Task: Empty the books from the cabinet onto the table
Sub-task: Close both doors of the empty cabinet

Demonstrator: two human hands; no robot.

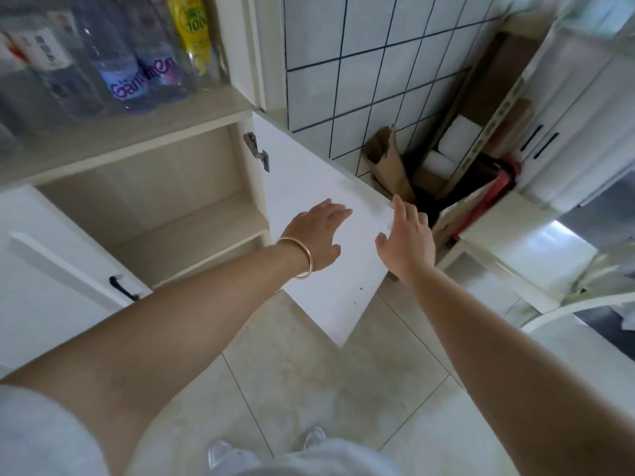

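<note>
The low cabinet [165, 187] stands with its right door [330, 290] swung wide open toward me. Its two shelves [192, 228] show bare cream boards and no books. My left hand [318, 231], with a gold bangle at the wrist, reaches over the inner face of the door with fingers spread. My right hand [407, 240] is at the door's outer edge, fingers straight, fingertips at the top corner. Neither hand holds anything.
Several plastic bottles [137, 67] stand on the cabinet top. The left door [65, 276] with a black handle is closed. Cardboard and a red-handled item [488, 197] fill the gap by the tiled wall. A white table [515, 249] and chair [563, 310] stand at right.
</note>
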